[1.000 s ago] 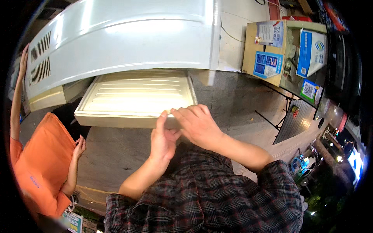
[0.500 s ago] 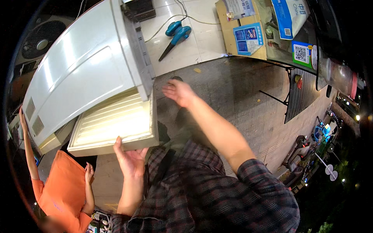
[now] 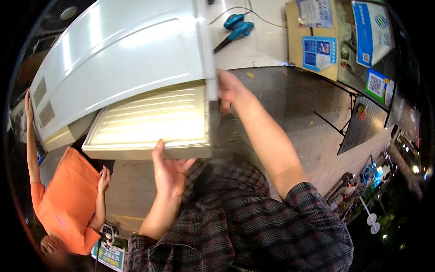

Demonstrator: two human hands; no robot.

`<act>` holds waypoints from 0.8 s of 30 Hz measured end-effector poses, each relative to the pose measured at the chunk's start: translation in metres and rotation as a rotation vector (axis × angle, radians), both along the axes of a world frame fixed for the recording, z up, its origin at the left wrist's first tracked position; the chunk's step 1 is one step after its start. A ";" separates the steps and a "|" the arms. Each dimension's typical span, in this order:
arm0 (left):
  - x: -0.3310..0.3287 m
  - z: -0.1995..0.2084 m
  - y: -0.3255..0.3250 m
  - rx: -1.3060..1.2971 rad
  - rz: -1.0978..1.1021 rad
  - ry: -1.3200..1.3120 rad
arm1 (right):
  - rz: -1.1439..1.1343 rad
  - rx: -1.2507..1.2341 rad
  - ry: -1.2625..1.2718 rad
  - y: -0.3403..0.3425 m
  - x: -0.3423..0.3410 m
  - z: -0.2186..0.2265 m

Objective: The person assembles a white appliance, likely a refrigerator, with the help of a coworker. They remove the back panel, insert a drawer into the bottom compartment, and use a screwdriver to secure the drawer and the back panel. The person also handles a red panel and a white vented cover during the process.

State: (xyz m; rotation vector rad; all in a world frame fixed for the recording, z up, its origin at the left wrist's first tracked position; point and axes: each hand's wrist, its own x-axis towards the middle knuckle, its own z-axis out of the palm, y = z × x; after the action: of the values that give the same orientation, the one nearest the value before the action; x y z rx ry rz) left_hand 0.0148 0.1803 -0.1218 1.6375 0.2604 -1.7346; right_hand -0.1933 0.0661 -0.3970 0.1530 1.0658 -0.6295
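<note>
A large white appliance cabinet (image 3: 131, 50) with rounded edges and two small vent grilles lies tilted across the upper left. From its near side juts a cream, ribbed, tray-like panel (image 3: 149, 120). My left hand (image 3: 170, 174) grips the panel's near edge, thumb on top and fingers underneath. At the cabinet's right end, my right hand (image 3: 230, 86) is closed around the edge, its fingertips partly hidden behind it. A co-worker in an orange shirt (image 3: 68, 195) stands at the left, one hand (image 3: 28, 106) against the cabinet's far left end.
A blue handheld blower (image 3: 238, 29) with a cord lies on the pale tiled floor beyond. To the right stand a glass-topped counter with papers (image 3: 319, 52) and a slatted dark folding table (image 3: 362, 124). Parked scooters (image 3: 346, 181) line the far right.
My right hand, free in the air before, has come to the cabinet's right edge. My left hand keeps its hold on the ribbed panel. The whole view has shifted.
</note>
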 end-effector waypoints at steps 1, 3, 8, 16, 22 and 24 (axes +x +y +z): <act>0.000 -0.001 0.000 -0.003 -0.010 0.015 | 0.002 0.002 -0.005 0.001 -0.001 -0.012; 0.000 0.001 0.000 0.021 0.029 0.010 | 0.058 -0.045 0.129 -0.004 0.008 0.021; 0.009 -0.002 0.006 -0.017 0.019 0.085 | 0.107 -0.080 0.062 -0.019 0.002 0.055; 0.011 0.000 0.006 -0.030 0.026 0.074 | 0.037 0.023 0.353 -0.021 0.019 0.045; 0.012 0.002 0.006 -0.048 0.020 0.077 | 0.093 0.030 0.293 -0.016 0.004 0.015; 0.011 0.005 0.004 -0.048 0.027 0.059 | 0.030 0.030 0.290 -0.015 0.006 0.015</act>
State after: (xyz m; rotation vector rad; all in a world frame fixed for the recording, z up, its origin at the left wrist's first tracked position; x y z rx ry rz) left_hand 0.0260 0.1843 -0.1173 1.5441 0.2659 -1.7571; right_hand -0.1872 0.0515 -0.3815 0.0725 1.3548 -0.6209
